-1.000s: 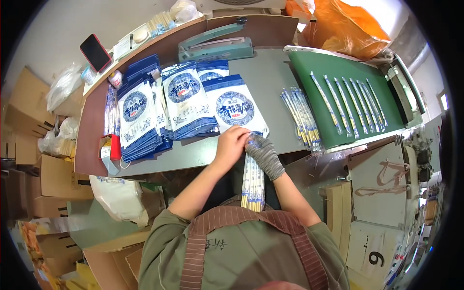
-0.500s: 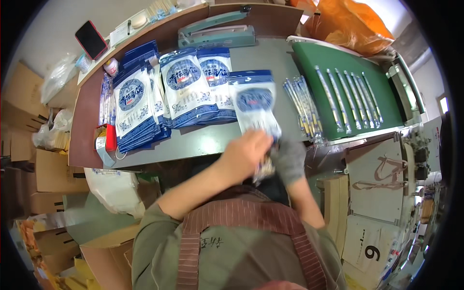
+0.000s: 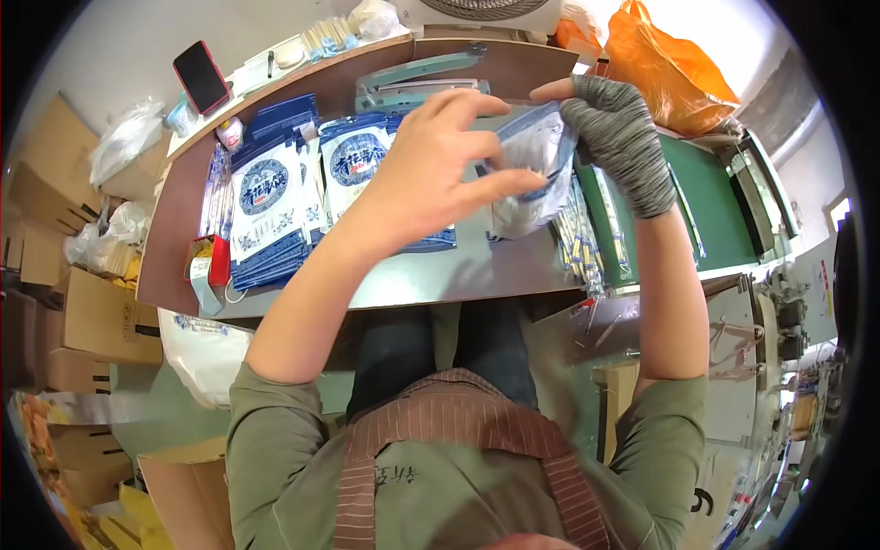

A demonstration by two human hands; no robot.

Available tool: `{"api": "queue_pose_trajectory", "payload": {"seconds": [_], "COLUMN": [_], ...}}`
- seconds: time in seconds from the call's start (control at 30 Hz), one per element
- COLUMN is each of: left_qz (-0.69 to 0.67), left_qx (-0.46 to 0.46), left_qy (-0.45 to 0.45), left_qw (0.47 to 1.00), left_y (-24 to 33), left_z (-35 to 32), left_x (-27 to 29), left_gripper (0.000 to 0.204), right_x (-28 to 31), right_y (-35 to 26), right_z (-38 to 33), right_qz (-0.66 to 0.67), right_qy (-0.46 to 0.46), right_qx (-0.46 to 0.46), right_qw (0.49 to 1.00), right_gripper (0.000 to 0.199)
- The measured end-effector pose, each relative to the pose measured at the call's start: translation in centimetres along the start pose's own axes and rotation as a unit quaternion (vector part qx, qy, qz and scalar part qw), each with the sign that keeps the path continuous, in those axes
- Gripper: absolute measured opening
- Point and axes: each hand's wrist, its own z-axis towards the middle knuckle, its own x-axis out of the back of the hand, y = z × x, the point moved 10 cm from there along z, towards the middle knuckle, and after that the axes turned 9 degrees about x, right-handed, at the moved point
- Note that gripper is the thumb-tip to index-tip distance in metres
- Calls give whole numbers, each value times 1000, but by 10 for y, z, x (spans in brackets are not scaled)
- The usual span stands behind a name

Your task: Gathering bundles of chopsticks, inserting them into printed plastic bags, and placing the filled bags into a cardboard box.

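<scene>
The white-and-blue pouch (image 3: 536, 151) has risen from the front edge of the table (image 3: 412, 282) and is now above it, right of the frame's centre. The right hand (image 3: 614, 128), in a grey glove, grips its upper right edge. The left hand (image 3: 445, 165) has its fingers widely parted at its left side; contact cannot be told. The bundle of wrapped sticks no longer shows, so filling seems finished.

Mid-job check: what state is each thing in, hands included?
Pouch: held up; mouth open or shut unclear.
Left hand: bare, fingers spread, thumb across the pouch.
Right hand: gloved, gripping the pouch's upper edge.
Stacked pouches: lying face up.
Wrapped sticks: lying in a loose pile.
Sealer: arm raised.
Phone: propped up, screen dark.
</scene>
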Motion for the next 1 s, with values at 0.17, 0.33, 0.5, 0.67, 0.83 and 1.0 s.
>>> {"api": "queue_pose_trajectory", "payload": {"seconds": [0.17,0.33,0.5,0.67,0.83,1.0], "left_qz": [170,181,156,9,357,184], "left_qx": [-63,-66,42,-194,-22,221], "left_qy": [49,53,-43,252,76,-173], "left_qw": [982,980,986,948,931,942], "left_y": [-15,-25,-91,-28,-101,-189], "left_z": [-7,28,63,44,-38,-179], "left_x": [23,34,51,155,112,11], "left_gripper": [33,20,16,10,11,5], "right_x": [0,5,-20,-17,-132,-251], "right_y": [-19,-14,12,-36,-4,143], "right_z": [-6,12,79,129,57,-29], "right_qz": [-35,-86,-56,-13,-61,35], "right_qy": [1,-36,-86,54,-2,-164], "right_qx": [-37,29,-32,152,192,-47], "right_qw": [999,995,994,987,980,985], "right_gripper": [27,27,26,18,17,24]}}
